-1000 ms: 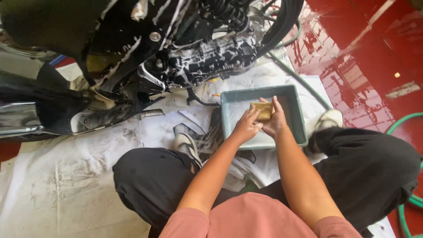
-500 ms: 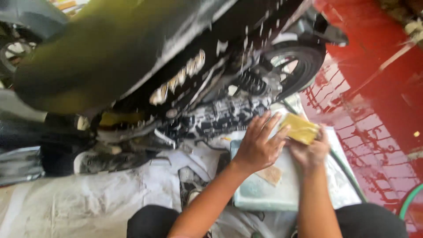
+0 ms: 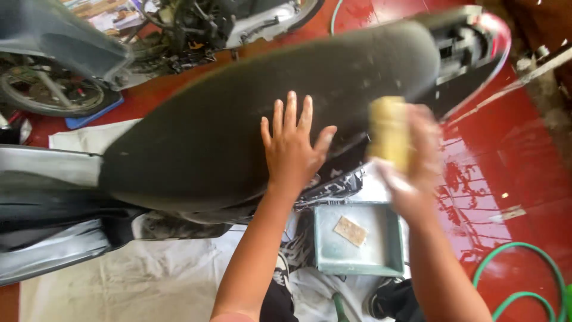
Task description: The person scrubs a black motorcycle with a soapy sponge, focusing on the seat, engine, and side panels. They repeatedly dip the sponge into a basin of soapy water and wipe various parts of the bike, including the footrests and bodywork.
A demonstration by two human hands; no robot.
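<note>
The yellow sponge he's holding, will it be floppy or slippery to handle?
The sponge, gripped in the right hand, looks like a thick foam block, so probably light and squashy rather than floppy. It likely came out of the tray wet, so it may be slick and drip. It seems unlikely to roll.

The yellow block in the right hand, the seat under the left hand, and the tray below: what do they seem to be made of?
The yellow block looks like soft foam sponge: matte, porous, though blurred. The seat appears to be dark vinyl or similar cover, dull and slightly speckled with droplets. The tray seems moulded plastic, grey-green, with smooth rounded walls; I cannot be sure.
</note>
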